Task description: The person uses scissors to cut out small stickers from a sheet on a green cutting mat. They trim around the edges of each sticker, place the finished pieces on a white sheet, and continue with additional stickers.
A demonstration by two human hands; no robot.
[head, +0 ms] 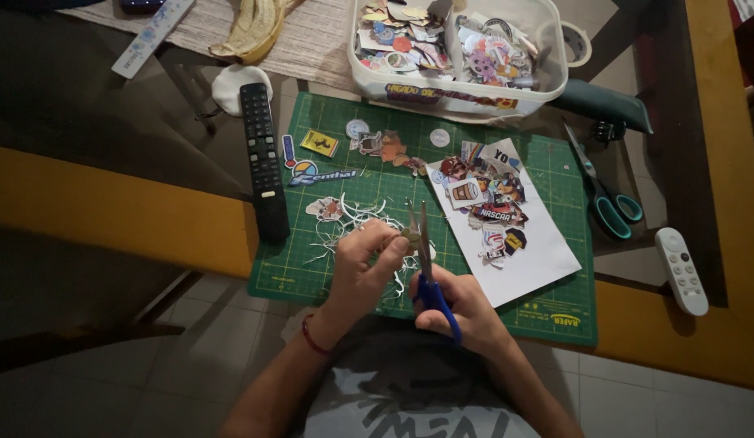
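Right hand (pixel 458 304) has its grip closed around the blue-handled scissors (pixel 425 259), blades pointing away, over the green mat (pixel 547 186); left hand (pixel 369 259) pinches a small cutout (pixel 410 236). Two scissors, three remotes.

Both bare forearms rose from the bottom of the view and angled inward until the hands nearly met. The left hand (pixel 367 258) was curled, its fingertips (pixel 390 240) pinched together and pointing right; a thin red band circled that wrist. The right hand (pixel 458 304) was closed in a loose fist, knuckles up, thumb and fingers bent through a grip, just right of the left.
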